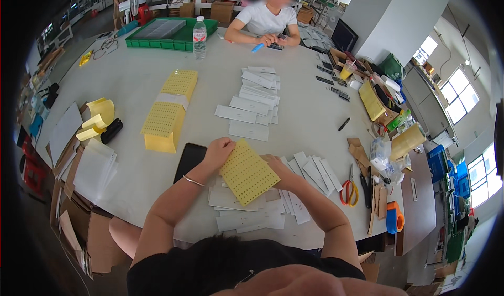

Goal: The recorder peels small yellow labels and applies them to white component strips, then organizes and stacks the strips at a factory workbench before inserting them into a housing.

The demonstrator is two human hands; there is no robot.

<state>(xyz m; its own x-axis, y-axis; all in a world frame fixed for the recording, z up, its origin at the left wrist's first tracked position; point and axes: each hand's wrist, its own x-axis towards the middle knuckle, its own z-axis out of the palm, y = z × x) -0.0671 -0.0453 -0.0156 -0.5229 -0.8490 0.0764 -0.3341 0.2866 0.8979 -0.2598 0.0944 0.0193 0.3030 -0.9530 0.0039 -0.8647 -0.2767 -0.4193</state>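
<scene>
Yellow sheet [250,176] — left hand [219,153] grips one edge, right hand [278,171] at another.

We see a yellow sheet [249,174] with rows of small dark marks, flat and held aslant, to the right of the black phone [188,158].

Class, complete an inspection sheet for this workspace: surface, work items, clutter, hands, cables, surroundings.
Surface: pale table, strewn with papers and tools.
Work items: yellow sheet in hand; banded yellow stack to the left; white slips in several groups.
Clutter: black phone, scissors, water bottle.
Hands: left hand grips sheet's upper left; right hand at its right edge, partly hidden.
Cables: thin cord-like loop, far left; kind unclear.
Surroundings: co-worker opposite; grey pillar.
</scene>
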